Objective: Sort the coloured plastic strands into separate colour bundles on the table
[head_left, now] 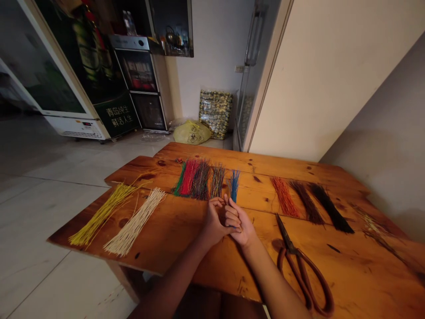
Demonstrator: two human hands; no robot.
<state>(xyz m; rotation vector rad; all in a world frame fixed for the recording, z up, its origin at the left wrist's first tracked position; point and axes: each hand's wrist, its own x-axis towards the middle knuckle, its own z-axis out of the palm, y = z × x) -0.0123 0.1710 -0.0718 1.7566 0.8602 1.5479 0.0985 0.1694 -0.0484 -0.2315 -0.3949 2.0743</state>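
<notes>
My left hand (215,223) and my right hand (241,223) touch each other over the near middle of the wooden table. The right fingers are curled into the palm, with a bit of blue strand showing beneath them. The left fingers and thumb are bent against the right hand; anything between them is too small to make out. Just beyond lie a blue bundle (234,186) and a mixed-colour bundle (217,180). To their left are a dark multicoloured bundle (199,180), a red bundle (188,179) and a green bundle (179,180).
Yellow strands (99,217) and cream strands (134,223) lie left on the table (166,239). Orange (284,197), brown (307,201) and black (332,208) bundles lie right, beyond large scissors (292,250). Loose strands (375,223) are at the far right.
</notes>
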